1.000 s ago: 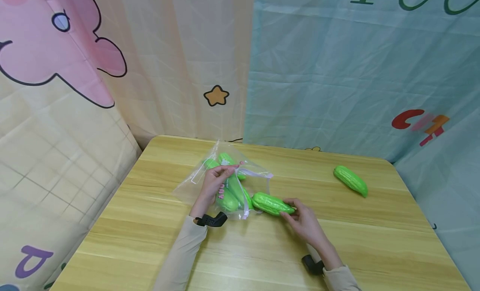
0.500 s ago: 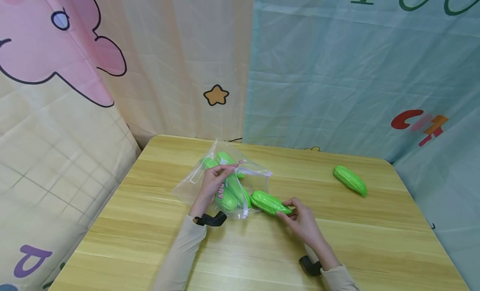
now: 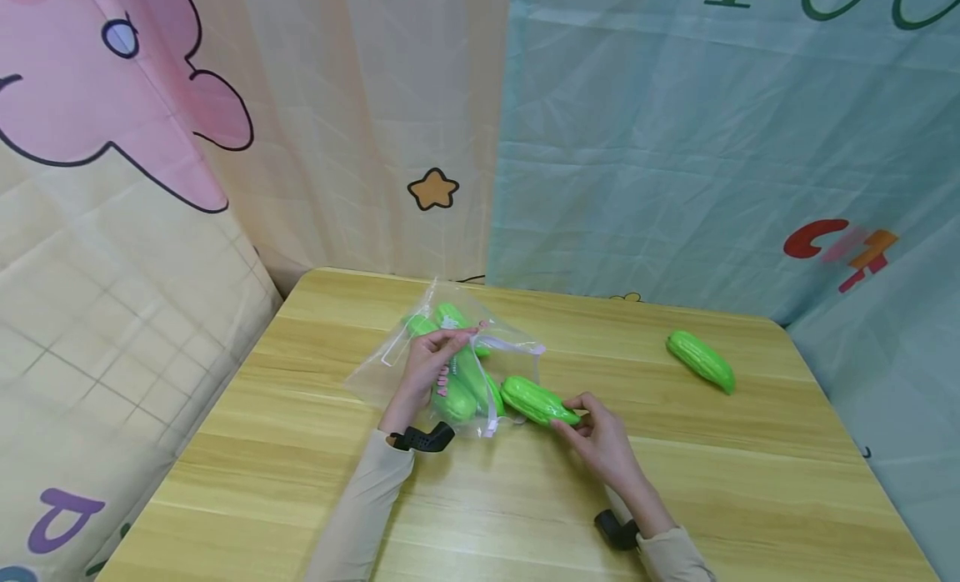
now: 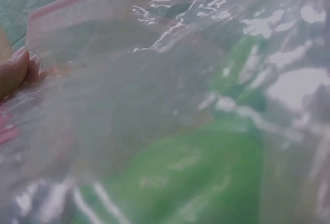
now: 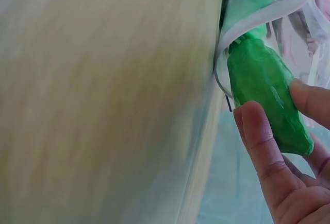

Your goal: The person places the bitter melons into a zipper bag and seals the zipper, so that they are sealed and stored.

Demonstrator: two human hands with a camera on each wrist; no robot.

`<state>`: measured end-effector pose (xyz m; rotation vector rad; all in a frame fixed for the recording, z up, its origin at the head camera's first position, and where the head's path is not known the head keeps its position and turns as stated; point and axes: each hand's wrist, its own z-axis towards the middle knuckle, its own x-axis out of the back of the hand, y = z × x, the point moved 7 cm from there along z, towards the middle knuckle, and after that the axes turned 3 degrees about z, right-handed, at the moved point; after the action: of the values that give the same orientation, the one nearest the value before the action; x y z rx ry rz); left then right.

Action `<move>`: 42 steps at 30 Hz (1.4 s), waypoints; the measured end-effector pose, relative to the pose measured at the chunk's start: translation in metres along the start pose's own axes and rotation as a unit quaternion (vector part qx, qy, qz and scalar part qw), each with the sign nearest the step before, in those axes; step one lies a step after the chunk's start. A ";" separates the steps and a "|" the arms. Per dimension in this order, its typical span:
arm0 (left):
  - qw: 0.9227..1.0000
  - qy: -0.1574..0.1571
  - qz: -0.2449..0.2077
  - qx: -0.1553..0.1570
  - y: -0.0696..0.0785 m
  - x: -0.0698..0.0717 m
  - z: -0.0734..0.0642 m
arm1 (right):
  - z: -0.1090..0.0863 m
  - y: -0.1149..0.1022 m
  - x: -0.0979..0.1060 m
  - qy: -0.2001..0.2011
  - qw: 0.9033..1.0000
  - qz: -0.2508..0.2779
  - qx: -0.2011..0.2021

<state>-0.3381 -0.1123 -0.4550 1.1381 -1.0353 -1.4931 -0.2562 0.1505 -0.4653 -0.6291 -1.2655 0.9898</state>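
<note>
Over the counter, the right hand is pinching a gourd by its tapered tip, fingers parted only by its thickness, the blunt end pointing at the mouth of a bag. The left hand, fingertips nearly meeting, is pinching the bag's film; lifting it should help clear the zip. Inside, other gourds are lying; farther right, a lone gourd is resting.

Comprises one glossy, ribbed green gourd, pinched near its tapered tip, with blunt end at the open mouth of a transparent zip bag containing further gourds.
</note>
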 end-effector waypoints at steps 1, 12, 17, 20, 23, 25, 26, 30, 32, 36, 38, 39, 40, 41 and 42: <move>1.000 0.001 0.001 0.001 0.000 0.000 0.000 | 0.000 0.000 0.000 0.000 1.000 0.000 0.000; 1.000 0.009 -0.001 -0.007 0.005 0.002 0.000 | -0.001 -0.001 -0.003 -0.036 0.999 0.030 -0.007; 1.000 0.011 0.003 -0.004 0.005 0.003 -0.001 | -0.003 0.001 -0.004 -0.041 0.998 0.051 -0.009; 1.000 -0.001 -0.001 0.011 0.002 0.001 -0.001 | -0.003 0.001 -0.006 -0.040 0.998 0.056 -0.012; 1.000 -0.007 -0.004 0.019 0.000 -0.001 -0.001 | -0.002 -0.001 -0.008 -0.038 0.998 0.047 -0.010; 1.000 -0.005 -0.001 0.015 0.000 -0.001 -0.001 | -0.001 -0.001 -0.009 -0.035 0.999 0.034 -0.008; 1.000 -0.003 -0.001 0.013 0.000 -0.001 -0.001 | 0.000 -0.001 -0.009 -0.033 0.999 0.028 -0.007; 1.000 0.000 0.000 0.013 0.000 0.000 -0.001 | 0.002 -0.002 -0.009 -0.035 0.999 0.005 0.010; 1.000 -0.001 -0.002 0.015 -0.001 0.000 -0.001 | 0.004 -0.003 -0.010 -0.036 0.999 -0.005 0.017; 1.000 -0.003 -0.007 0.017 -0.002 0.000 0.000 | 0.007 -0.002 -0.011 -0.036 0.999 -0.015 0.020; 1.000 -0.006 -0.009 0.014 -0.001 -0.001 -0.001 | 0.009 -0.001 -0.011 -0.030 0.999 -0.021 0.015; 1.000 -0.007 -0.008 0.012 -0.001 -0.001 -0.001 | 0.009 -0.001 -0.011 -0.027 0.999 -0.024 0.012; 1.000 -0.008 -0.009 0.009 -0.001 -0.001 -0.001 | 0.010 -0.001 -0.011 -0.023 0.999 -0.030 0.008; 1.000 -0.009 -0.009 0.005 0.000 -0.002 -0.001 | 0.010 -0.001 -0.011 -0.020 0.999 -0.035 0.004; 1.000 -0.010 -0.009 0.003 0.000 -0.002 -0.001 | 0.011 -0.001 -0.011 -0.018 0.999 -0.042 0.002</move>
<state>-0.3370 -0.1105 -0.4546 1.1422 -1.0465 -1.5195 -0.2666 0.1396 -0.4675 -0.5529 -1.3106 0.9376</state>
